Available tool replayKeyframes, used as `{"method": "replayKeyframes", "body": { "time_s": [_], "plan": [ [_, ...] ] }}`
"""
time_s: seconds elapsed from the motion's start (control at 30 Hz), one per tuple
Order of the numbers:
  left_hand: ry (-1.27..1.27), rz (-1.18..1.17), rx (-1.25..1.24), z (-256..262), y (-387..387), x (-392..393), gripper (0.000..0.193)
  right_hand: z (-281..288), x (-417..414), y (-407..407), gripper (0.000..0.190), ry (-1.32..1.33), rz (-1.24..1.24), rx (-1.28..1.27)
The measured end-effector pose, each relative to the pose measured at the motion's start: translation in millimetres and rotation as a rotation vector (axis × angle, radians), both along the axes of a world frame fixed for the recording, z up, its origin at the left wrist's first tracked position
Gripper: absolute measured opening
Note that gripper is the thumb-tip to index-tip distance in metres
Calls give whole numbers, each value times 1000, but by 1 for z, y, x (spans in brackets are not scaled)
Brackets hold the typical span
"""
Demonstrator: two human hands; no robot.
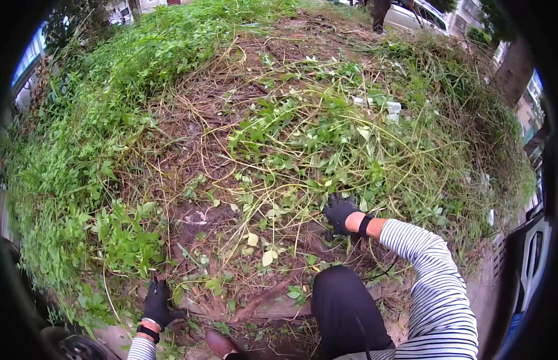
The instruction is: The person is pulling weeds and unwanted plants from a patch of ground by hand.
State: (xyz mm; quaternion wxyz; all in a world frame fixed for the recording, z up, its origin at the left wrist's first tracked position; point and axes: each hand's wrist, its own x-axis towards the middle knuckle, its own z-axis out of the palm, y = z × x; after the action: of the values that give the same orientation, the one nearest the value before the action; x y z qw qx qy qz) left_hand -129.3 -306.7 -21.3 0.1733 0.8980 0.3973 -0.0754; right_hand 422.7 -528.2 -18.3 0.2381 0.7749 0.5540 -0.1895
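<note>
My right hand point(341, 214), in a black glove, reaches down to a loose heap of pulled green weeds point(351, 157) with long yellowish stems. Its fingers are spread at the heap's near edge, and nothing shows gripped in them. Low on the left, my left hand point(157, 302), also gloved in black, is beside a leafy weed clump point(128, 236). Its thumb stands apart from the fingers, and its fingertips are close to the lower leaves. Whether they pinch a stem cannot be made out. Brown soil point(184, 225) strewn with dry stalks lies between my hands.
Dense green plants point(81, 157) cover the left side. Pale plastic litter point(391, 108) lies among the weeds. A tree root point(263, 300) and kerb run near my shoe point(219, 343). A parked car point(526, 274) stands at right. Another person's legs point(380, 15) show at the back.
</note>
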Motion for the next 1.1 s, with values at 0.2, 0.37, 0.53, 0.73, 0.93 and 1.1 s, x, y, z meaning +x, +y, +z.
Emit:
{"method": "replayKeyframes", "body": {
  "time_s": [0.2, 0.37, 0.53, 0.73, 0.93, 1.1],
  "plan": [
    [160, -122, -83, 30, 4, 11, 120, -11, 0, -7, 64, 59, -56, 41],
    [319, -115, -137, 27, 11, 8, 128, -17, -3, 4, 58, 84, -100, 2],
    [548, -68, -134, 25, 22, 31, 107, -50, 2, 7, 52, 87, -99, 62],
    [429, 69, -104, 82, -16, 100, 76, -59, 10, -3, 53, 174, -146, 149],
    [-200, 55, 78, 158, -70, 134, 47, -48, 11, -14, 75, 129, -98, 158],
    [-527, 291, 95, 200, -122, 134, 32, -50, 9, -16, 77, 155, -70, 127]
  ]
}}
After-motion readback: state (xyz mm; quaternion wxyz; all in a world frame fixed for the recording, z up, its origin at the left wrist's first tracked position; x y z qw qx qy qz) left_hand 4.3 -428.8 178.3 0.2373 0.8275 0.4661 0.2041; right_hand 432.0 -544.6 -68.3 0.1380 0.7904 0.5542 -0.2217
